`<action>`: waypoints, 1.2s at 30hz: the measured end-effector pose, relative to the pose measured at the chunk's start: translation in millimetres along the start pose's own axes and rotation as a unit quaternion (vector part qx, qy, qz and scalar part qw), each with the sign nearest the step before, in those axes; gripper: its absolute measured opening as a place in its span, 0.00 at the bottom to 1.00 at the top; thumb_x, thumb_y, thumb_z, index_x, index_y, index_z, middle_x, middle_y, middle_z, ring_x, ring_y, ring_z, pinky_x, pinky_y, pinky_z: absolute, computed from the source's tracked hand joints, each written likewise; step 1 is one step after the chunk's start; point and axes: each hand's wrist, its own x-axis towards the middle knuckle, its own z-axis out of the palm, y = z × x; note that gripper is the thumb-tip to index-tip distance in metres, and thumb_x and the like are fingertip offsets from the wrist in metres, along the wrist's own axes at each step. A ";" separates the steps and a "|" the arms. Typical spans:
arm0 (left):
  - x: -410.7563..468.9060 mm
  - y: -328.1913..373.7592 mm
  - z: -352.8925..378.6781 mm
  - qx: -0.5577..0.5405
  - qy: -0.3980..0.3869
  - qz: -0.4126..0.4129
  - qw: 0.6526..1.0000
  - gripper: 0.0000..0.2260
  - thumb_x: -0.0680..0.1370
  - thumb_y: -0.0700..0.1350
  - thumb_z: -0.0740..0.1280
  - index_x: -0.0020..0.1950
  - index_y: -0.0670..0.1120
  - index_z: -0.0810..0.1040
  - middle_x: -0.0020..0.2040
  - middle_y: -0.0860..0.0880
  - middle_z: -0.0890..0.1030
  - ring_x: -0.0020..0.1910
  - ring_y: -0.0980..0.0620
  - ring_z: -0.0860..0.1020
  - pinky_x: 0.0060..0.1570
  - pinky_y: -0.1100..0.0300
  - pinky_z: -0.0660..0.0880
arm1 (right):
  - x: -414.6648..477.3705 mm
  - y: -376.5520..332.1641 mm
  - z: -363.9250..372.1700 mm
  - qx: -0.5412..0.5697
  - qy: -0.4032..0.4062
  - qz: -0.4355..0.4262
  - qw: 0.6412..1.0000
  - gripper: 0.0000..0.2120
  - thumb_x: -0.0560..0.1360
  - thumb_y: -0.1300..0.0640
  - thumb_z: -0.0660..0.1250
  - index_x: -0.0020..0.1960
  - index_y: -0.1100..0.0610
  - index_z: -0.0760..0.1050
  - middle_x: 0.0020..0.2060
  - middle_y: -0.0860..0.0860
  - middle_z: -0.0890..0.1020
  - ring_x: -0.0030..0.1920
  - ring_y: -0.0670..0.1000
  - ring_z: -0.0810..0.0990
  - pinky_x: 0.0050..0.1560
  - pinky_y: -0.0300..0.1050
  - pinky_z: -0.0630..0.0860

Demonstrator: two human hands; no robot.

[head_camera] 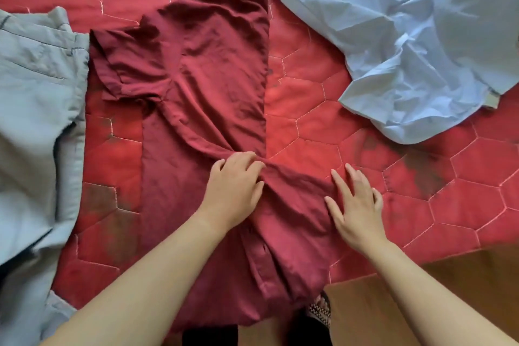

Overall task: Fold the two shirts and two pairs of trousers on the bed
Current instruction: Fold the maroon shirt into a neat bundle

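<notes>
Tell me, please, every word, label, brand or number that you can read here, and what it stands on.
No text can be read.
The maroon shirt, grey trousers and red quilt show no print.
A pale tab at the edge of the light blue shirt: perhaps a label, too blurred to read.

The short-sleeved shirt in the middle is coloured a plain dark maroon throughout. The quilted bedspread beneath it is dyed a brighter red and is crossed by a hexagon pattern stitched in pale thread. Dull grey-black smudges are scattered over several of its cells. The crumpled shirt at the upper right is coloured a plain pale blue. The trousers at the left are coloured light grey, with seams picked out in darker thread. The floor is shown in warm brown, and the sandal is patterned in small black-and-white checks.
</notes>
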 end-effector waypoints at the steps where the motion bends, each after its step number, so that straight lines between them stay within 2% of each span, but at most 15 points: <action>1: 1.9 17.3 10.2 -0.009 -0.005 0.023 1.000 0.18 0.76 0.51 0.62 0.65 0.51 0.71 0.69 0.50 0.69 0.69 0.51 0.65 0.66 0.46 0.60 | -5.0 5.1 5.7 0.010 0.007 -0.016 1.000 0.26 0.77 0.47 0.60 0.73 0.46 0.60 0.75 0.49 0.55 0.75 0.52 0.50 0.71 0.56 0.49; 4: 13.5 54.8 39.2 0.009 -0.035 0.038 0.999 0.24 0.77 0.53 0.61 0.72 0.54 0.62 0.73 0.53 0.63 0.73 0.53 0.58 0.69 0.40 0.51 | -13.4 17.9 17.9 0.047 0.047 -0.056 0.996 0.24 0.76 0.46 0.59 0.72 0.48 0.63 0.75 0.50 0.58 0.75 0.52 0.52 0.72 0.55 0.47; 6: 19.6 62.2 48.3 0.032 -0.058 0.010 0.998 0.26 0.78 0.52 0.62 0.74 0.54 0.58 0.70 0.53 0.66 0.70 0.53 0.61 0.69 0.37 0.49 | -14.7 25.4 18.2 0.078 0.064 -0.077 0.992 0.24 0.75 0.46 0.59 0.69 0.51 0.68 0.72 0.51 0.64 0.74 0.53 0.57 0.71 0.56 0.52; 8: 16.1 60.8 44.9 0.038 -0.061 -0.010 0.997 0.23 0.78 0.50 0.62 0.72 0.53 0.62 0.64 0.52 0.71 0.65 0.51 0.67 0.69 0.38 0.51 | -18.6 30.3 13.3 0.120 0.069 -0.087 0.987 0.22 0.75 0.48 0.61 0.66 0.55 0.71 0.68 0.52 0.69 0.70 0.54 0.64 0.69 0.58 0.60; 12: -29.9 47.0 14.5 0.012 -0.006 0.022 1.000 0.11 0.76 0.46 0.66 0.58 0.51 0.78 0.52 0.51 0.78 0.56 0.48 0.75 0.67 0.38 0.55 | -43.0 26.0 -3.1 0.185 0.047 -0.128 0.973 0.21 0.75 0.55 0.67 0.66 0.59 0.70 0.64 0.53 0.72 0.66 0.53 0.68 0.68 0.50 0.63; 14: -67.2 33.5 -4.3 0.016 0.022 0.029 0.999 0.07 0.72 0.44 0.71 0.50 0.49 0.81 0.46 0.50 0.79 0.49 0.47 0.79 0.64 0.35 0.60 | -61.0 16.7 -13.8 0.210 0.023 -0.140 0.967 0.22 0.74 0.55 0.69 0.66 0.58 0.70 0.64 0.51 0.72 0.66 0.49 0.68 0.68 0.43 0.61; 17: -129.9 7.1 -21.6 0.034 0.025 0.010 0.999 0.08 0.66 0.40 0.77 0.42 0.48 0.81 0.40 0.51 0.80 0.41 0.48 0.81 0.57 0.31 0.66 | -84.3 -5.1 -22.1 0.228 -0.006 -0.159 0.961 0.22 0.74 0.54 0.68 0.66 0.55 0.70 0.64 0.47 0.71 0.66 0.45 0.67 0.67 0.39 0.61; 20: -186.4 -29.8 -17.8 0.032 -0.035 -0.077 0.996 0.10 0.66 0.38 0.76 0.44 0.48 0.82 0.44 0.51 0.80 0.47 0.48 0.80 0.58 0.34 0.67 | -96.2 -36.2 -14.1 0.218 -0.030 -0.171 0.960 0.19 0.75 0.53 0.65 0.65 0.54 0.71 0.64 0.46 0.71 0.66 0.46 0.67 0.65 0.37 0.60; 22: -215.4 -52.1 -5.8 0.003 -0.069 -0.147 0.987 0.12 0.71 0.36 0.70 0.50 0.50 0.82 0.53 0.52 0.79 0.55 0.47 0.77 0.59 0.43 0.68 | -98.9 -59.8 1.0 0.198 -0.049 -0.175 0.963 0.19 0.76 0.53 0.64 0.65 0.54 0.71 0.65 0.48 0.71 0.66 0.48 0.67 0.66 0.40 0.62; 24: -228.7 -64.6 10.3 -0.096 -0.031 -0.198 0.975 0.14 0.73 0.33 0.64 0.52 0.49 0.82 0.55 0.51 0.77 0.55 0.47 0.76 0.54 0.51 0.73 | -98.2 -82.7 20.1 0.171 -0.066 -0.173 0.968 0.20 0.76 0.53 0.64 0.67 0.54 0.70 0.68 0.50 0.68 0.69 0.50 0.65 0.68 0.46 0.63; 27: -213.4 -62.7 27.9 -0.201 0.074 -0.278 0.936 0.11 0.76 0.39 0.63 0.58 0.47 0.77 0.59 0.48 0.74 0.59 0.49 0.73 0.59 0.57 0.69 | -94.2 -110.7 45.8 0.133 -0.042 -0.163 0.977 0.24 0.75 0.51 0.65 0.70 0.54 0.66 0.72 0.51 0.61 0.72 0.51 0.59 0.69 0.51 0.62; 29: -194.4 -57.6 36.8 -0.220 0.082 -0.320 0.918 0.18 0.77 0.46 0.64 0.66 0.45 0.69 0.64 0.46 0.70 0.63 0.47 0.70 0.63 0.55 0.66 | -91.8 -122.9 57.7 0.115 -0.016 -0.144 0.983 0.26 0.75 0.50 0.66 0.70 0.54 0.65 0.73 0.52 0.60 0.73 0.53 0.58 0.69 0.54 0.63; 31: -181.7 -55.6 41.3 -0.211 0.052 -0.354 0.910 0.25 0.77 0.49 0.65 0.71 0.45 0.62 0.67 0.44 0.67 0.64 0.44 0.70 0.62 0.52 0.67 | -92.6 -129.2 66.6 0.076 -0.008 -0.129 0.989 0.28 0.75 0.48 0.65 0.72 0.54 0.63 0.74 0.53 0.58 0.73 0.53 0.56 0.67 0.56 0.63; 33: -178.4 -59.3 41.2 -0.215 0.052 -0.363 0.905 0.24 0.78 0.46 0.63 0.72 0.47 0.60 0.67 0.44 0.69 0.63 0.44 0.71 0.57 0.53 0.69 | -95.4 -132.1 70.1 0.062 -0.009 -0.107 0.992 0.31 0.75 0.45 0.63 0.73 0.53 0.59 0.75 0.52 0.55 0.74 0.52 0.54 0.67 0.56 0.63; 36: -191.1 -71.2 37.7 -0.257 0.097 -0.330 0.903 0.21 0.78 0.43 0.62 0.70 0.48 0.63 0.64 0.47 0.74 0.62 0.47 0.73 0.56 0.57 0.68 | -98.9 -137.1 66.5 0.080 0.011 -0.075 0.994 0.32 0.75 0.44 0.61 0.74 0.52 0.55 0.75 0.50 0.52 0.74 0.52 0.53 0.66 0.56 0.63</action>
